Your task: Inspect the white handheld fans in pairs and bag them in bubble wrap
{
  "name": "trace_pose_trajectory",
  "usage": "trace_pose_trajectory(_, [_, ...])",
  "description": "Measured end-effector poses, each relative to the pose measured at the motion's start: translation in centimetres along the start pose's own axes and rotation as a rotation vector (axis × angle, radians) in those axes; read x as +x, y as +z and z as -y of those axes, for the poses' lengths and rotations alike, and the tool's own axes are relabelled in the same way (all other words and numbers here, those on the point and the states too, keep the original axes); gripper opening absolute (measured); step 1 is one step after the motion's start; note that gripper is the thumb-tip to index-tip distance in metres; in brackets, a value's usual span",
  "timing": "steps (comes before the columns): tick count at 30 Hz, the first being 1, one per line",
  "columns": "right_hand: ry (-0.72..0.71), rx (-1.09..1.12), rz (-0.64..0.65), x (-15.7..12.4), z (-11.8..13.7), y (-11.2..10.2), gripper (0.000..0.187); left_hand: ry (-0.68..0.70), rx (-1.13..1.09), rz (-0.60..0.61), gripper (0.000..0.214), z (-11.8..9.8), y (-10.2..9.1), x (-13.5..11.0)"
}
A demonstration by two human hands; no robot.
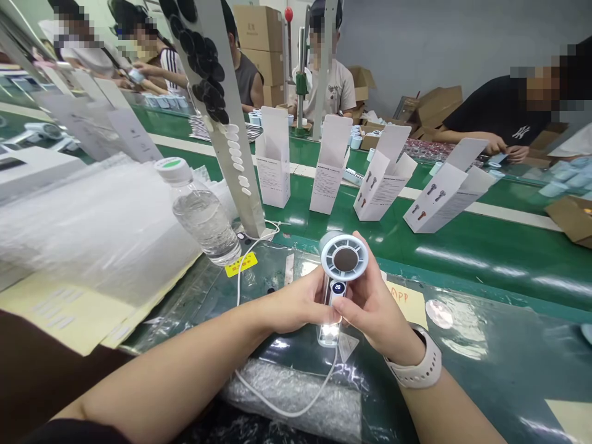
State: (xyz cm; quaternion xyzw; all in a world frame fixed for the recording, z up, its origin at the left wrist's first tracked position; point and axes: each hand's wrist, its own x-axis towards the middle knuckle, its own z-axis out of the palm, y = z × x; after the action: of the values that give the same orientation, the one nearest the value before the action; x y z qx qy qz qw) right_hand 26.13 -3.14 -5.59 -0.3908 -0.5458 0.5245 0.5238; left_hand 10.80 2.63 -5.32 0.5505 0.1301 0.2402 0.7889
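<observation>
Both my hands hold a small white handheld fan (343, 261) upright over the dark bench. Its round head has a dark centre disc, and a small lit display shows digits on the handle. My left hand (296, 303) grips the handle from the left with fingers wrapped. My right hand (372, 302), with a white watch on the wrist, grips it from the right. A white cable (240, 277) runs from the handle's lit bottom end across the bench.
A clear water bottle (202, 214) stands at the left beside a leaning strip of black and white discs (217, 92). Open white cartons (274, 159) stand on the green conveyor (485, 253). Plastic bags (92, 228) lie left, bubble wrap (300, 401) in front. Several people work opposite.
</observation>
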Motion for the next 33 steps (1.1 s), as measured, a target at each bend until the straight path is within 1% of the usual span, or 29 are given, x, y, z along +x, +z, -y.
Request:
trace_pose_trajectory(5, [-0.005,0.018,0.032,0.3,-0.2,-0.2,0.090,-0.013,0.011,-0.014,0.054,0.5,-0.2,0.0])
trace_pose_trajectory(8, [-0.006,0.058,0.052,0.5,-0.3,-0.4,0.088,-0.015,0.086,-0.019,0.054,0.4,-0.2,-0.2])
trace_pose_trajectory(11, [0.018,0.090,0.065,0.5,0.0,-1.0,0.080,-0.048,0.174,-0.027,0.054,-0.1,-0.2,-0.4])
trace_pose_trajectory(14, [0.048,0.093,0.063,0.4,0.4,-1.7,0.066,-0.044,0.250,-0.094,0.065,-0.8,-0.1,-0.6])
trace_pose_trajectory(16, [0.065,0.088,0.050,0.4,0.6,-2.0,0.057,-0.032,0.244,-0.151,0.071,-1.0,0.1,-0.7])
trace_pose_trajectory(18, [0.090,0.092,0.039,0.5,0.5,-2.0,0.054,-0.044,0.218,-0.187,0.072,-1.1,0.3,-0.8])
trace_pose_trajectory(19, [0.099,0.102,0.033,0.6,0.3,-1.8,0.056,-0.051,0.229,-0.203,0.071,-1.0,0.4,-0.8])
trace_pose_trajectory(22, [0.096,0.152,-0.029,0.8,0.0,-1.2,0.060,-0.031,0.393,-0.268,0.063,-0.7,0.6,-0.8])
trace_pose_trajectory(24, [0.102,0.116,-0.076,0.7,0.1,-0.7,0.054,0.005,0.567,-0.291,0.059,-0.7,0.5,-0.8])
trace_pose_trajectory(26, [0.062,-0.015,-0.175,0.2,0.7,-0.4,0.044,0.086,0.708,-0.297,0.059,-1.0,0.1,-0.8])
trace_pose_trajectory(27, [-0.010,-0.086,-0.259,-0.2,1.1,-0.3,0.042,0.158,0.749,-0.324,0.058,-1.2,-0.2,-0.8])
trace_pose_trajectory(28, [-0.115,-0.149,-0.364,-0.5,1.4,-0.3,0.044,0.250,0.759,-0.381,0.055,-1.5,-0.6,-0.7])
trace_pose_trajectory(29, [-0.218,-0.197,-0.464,-0.7,1.6,-0.3,0.047,0.340,0.733,-0.462,0.051,-1.8,-1.1,-0.7])
trace_pose_trajectory(30, [-0.282,-0.235,-0.532,-0.7,1.7,-0.4,0.049,0.412,0.671,-0.560,0.046,-1.9,-1.5,-0.6])
trace_pose_trajectory(31, [-0.288,-0.276,-0.561,-0.5,1.6,-0.5,0.048,0.455,0.582,-0.657,0.040,-2.1,-1.9,-0.4])
trace_pose_trajectory(32, [-0.227,-0.326,-0.552,-0.2,1.3,-0.7,0.047,0.457,0.480,-0.732,0.035,-2.1,-2.2,-0.2])
trace_pose_trajectory(33, [-0.122,-0.378,-0.522,0.3,0.9,-0.9,0.045,0.417,0.380,-0.778,0.030,-2.0,-2.4,0.0])
